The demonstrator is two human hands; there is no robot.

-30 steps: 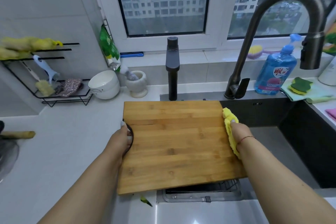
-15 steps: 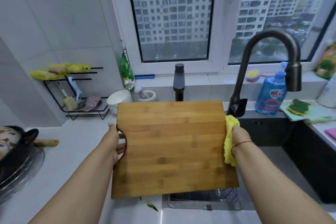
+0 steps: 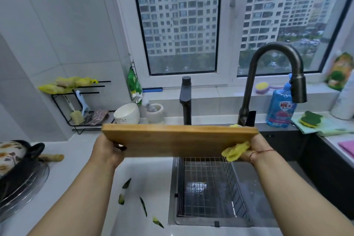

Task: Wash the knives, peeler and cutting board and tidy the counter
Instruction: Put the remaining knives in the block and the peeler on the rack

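- Holding the bamboo cutting board (image 3: 180, 141) up over the near edge of the sink (image 3: 325, 176), both hands kept it off the table (image 3: 80, 161); the board was tilted so that mostly its underside and front edge faced the camera.
- Left hand (image 3: 107, 152) gripped the board's left end, fingers curled round the edge beside the dark handle cut-out (image 3: 120, 147).
- Right hand (image 3: 255, 148) gripped the board's right end and pinched a yellow cloth (image 3: 235, 151) against the underside; a scrap of the same cloth showed above the top edge.
- A red string (image 3: 261, 152) circled the right wrist.
- Wire basket (image 3: 208, 186) sat in the sink directly below the board.
- Green vegetable scraps (image 3: 142, 206) lay scattered on the white table near the left forearm.
- Gooseneck faucet (image 3: 275, 82) stood behind the board's right end; a straight black tap (image 3: 185, 101) stood behind its middle.
- Blue soap bottle (image 3: 280, 109) stood by the faucet, with a green-and-yellow sponge (image 3: 311, 119) on a pale cloth to its right.
- White bowl (image 3: 126, 114) and stone mortar (image 3: 155, 112) sat behind the board's left half, near a black wire rack (image 3: 80, 105) holding brushes and yellow bags.
- Dark pot (image 3: 21, 163) with a patterned lid stood at the far left.
- Knives and peeler: could not be made out.
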